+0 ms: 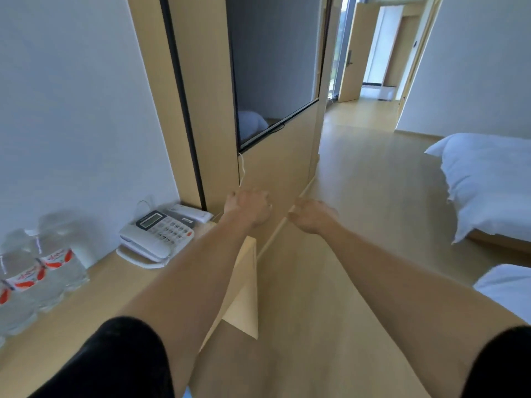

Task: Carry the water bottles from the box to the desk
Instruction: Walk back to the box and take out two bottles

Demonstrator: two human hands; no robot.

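A light wooden desk (94,285) runs along the white wall at the lower left of the frame. Clear water bottles (40,271) with red-and-white labels stand upright in a close group at its far left edge. A white desk telephone (156,235) sits toward the centre.

clear water bottles (43,271) with red-and-white labels, pale wood desk (86,326), white-grey phone (156,235), black sleeves (115,360), white bed (488,182) at right, pale grey wall (71,110).

Head view looks forward and down past the desk (86,305) edge.
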